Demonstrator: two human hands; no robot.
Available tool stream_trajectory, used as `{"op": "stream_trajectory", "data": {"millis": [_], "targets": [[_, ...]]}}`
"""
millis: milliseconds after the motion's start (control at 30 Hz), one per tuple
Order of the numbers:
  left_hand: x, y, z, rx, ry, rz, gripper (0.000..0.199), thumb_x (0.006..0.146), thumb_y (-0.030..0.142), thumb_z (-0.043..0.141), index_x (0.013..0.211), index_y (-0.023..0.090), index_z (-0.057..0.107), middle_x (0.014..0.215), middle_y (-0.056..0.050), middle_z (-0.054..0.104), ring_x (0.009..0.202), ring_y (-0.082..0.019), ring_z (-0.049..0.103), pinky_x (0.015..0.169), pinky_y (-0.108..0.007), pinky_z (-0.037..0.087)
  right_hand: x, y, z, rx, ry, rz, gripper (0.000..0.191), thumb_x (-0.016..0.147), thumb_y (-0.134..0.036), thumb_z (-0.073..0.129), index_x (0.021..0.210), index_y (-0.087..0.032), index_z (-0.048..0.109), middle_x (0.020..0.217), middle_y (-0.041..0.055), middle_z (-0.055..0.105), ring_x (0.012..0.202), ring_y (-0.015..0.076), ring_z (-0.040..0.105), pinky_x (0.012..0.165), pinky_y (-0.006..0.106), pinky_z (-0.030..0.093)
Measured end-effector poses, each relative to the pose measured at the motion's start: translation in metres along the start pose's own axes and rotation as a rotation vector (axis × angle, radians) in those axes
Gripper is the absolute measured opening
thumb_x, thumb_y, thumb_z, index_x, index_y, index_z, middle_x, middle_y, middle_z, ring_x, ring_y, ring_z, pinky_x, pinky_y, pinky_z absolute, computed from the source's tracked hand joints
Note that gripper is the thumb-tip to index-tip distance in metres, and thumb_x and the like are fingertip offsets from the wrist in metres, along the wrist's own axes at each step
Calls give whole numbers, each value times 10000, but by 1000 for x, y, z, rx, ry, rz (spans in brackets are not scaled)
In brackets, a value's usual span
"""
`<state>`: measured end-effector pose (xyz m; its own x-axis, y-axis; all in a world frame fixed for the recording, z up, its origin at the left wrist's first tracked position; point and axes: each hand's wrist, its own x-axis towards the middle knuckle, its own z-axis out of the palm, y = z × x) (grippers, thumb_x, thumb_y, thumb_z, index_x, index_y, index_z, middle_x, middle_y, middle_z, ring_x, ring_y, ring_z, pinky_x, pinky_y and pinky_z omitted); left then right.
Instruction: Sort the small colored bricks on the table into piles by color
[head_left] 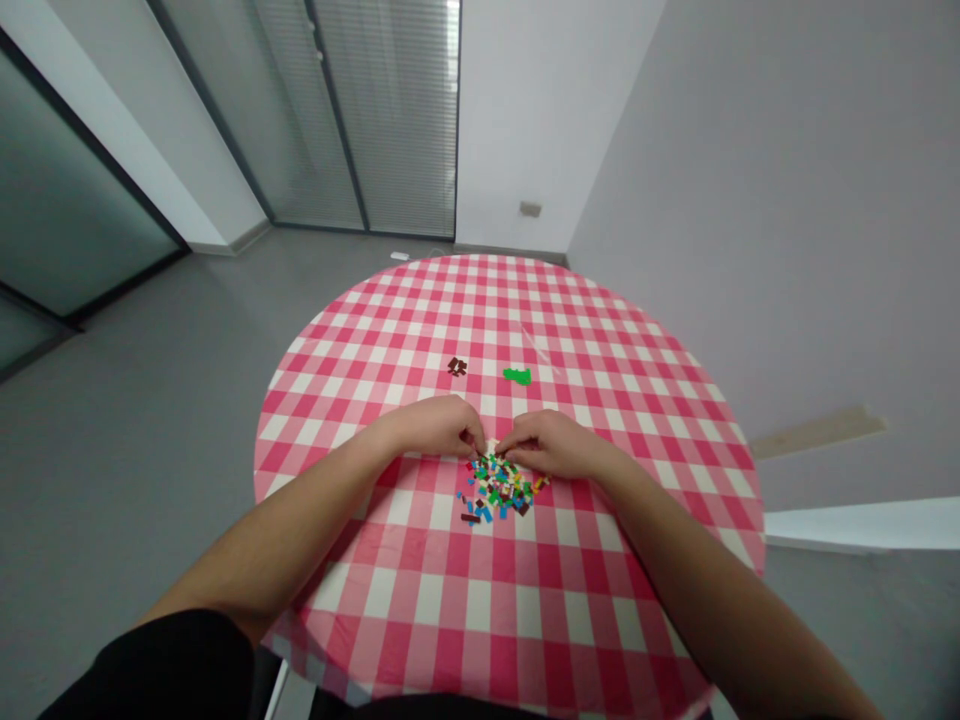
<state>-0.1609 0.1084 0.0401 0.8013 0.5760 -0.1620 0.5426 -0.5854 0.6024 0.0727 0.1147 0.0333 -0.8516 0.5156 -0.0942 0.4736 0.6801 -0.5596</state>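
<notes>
A heap of small mixed-colour building bricks [501, 488] lies on the checked tablecloth, in blue, green, white, yellow, red and brown. At its far left edge, my left hand [454, 424] reaches down with the fingers curled and the tips pressed together. My right hand [553, 442] comes in from the other side, its fingertips drawn together at the far edge of the heap. Both sets of fingertips touch or nearly touch the bricks; whatever they pinch is too small to make out. One long dark brown brick [470, 519] rests at the heap's near left edge.
Beyond my hands, a small group of brown bricks [457, 367] sits to the left and a cluster of green bricks [517, 376] to the right. The round table wears a red-and-white checked cloth [480, 610]. A wall [810, 220] rises on the right.
</notes>
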Motion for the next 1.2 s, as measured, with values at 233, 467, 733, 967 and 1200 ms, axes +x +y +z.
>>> {"op": "stream_trajectory", "data": {"millis": [233,467,733,967,1200], "targets": [[-1,3,-2,-74,14,-24,145,767,148,650,865,170,753,766,-18,720,647,-121,605,590,-221,376,0,-2,-1,58,11,48,189,822,-195,619,931,-179,773,871,56,748,746,164,653,651,240,441],[-2,2,-4,-224,122,-12,144,818,216,636,896,159,743,807,-39,726,671,-122,607,604,-226,419,-1,-2,-1,50,1,98,170,795,-190,620,885,-175,764,826,50,733,699,153,625,628,242,430],[-3,-3,-2,-461,265,0,169,815,254,627,917,178,739,881,-47,742,781,-130,646,711,-245,474,-2,-1,0,65,3,76,217,768,-137,597,889,-190,769,826,35,734,682,143,621,613,235,425],[-6,-2,-3,-611,368,-66,202,727,248,678,891,143,730,608,20,590,511,-59,426,490,-215,321,-3,2,1,65,5,50,327,750,-112,592,1001,-221,770,903,33,746,731,157,643,656,241,447],[-5,-7,-2,-628,400,-64,192,711,269,705,857,145,722,576,23,559,498,-61,396,479,-222,301,-2,2,3,74,5,47,265,752,-112,600,927,-205,776,877,31,746,731,151,646,652,233,448]]}}
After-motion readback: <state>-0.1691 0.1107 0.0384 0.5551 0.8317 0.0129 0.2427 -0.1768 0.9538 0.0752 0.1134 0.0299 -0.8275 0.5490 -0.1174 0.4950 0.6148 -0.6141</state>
